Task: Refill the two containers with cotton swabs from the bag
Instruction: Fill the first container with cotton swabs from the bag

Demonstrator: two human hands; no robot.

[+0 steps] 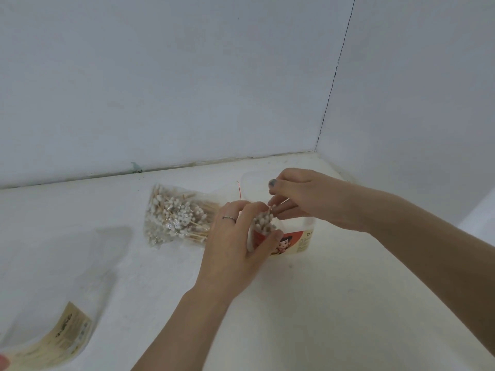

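White counter [321, 303]: 2 containers [294, 236] [53, 325], 1 bag [176, 218].

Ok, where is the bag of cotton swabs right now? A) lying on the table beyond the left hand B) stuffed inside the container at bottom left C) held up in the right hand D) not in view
A: the bag lies flat on the white table, while the left hand grips a bundle of cotton swabs and the right hand pinches at their tips.
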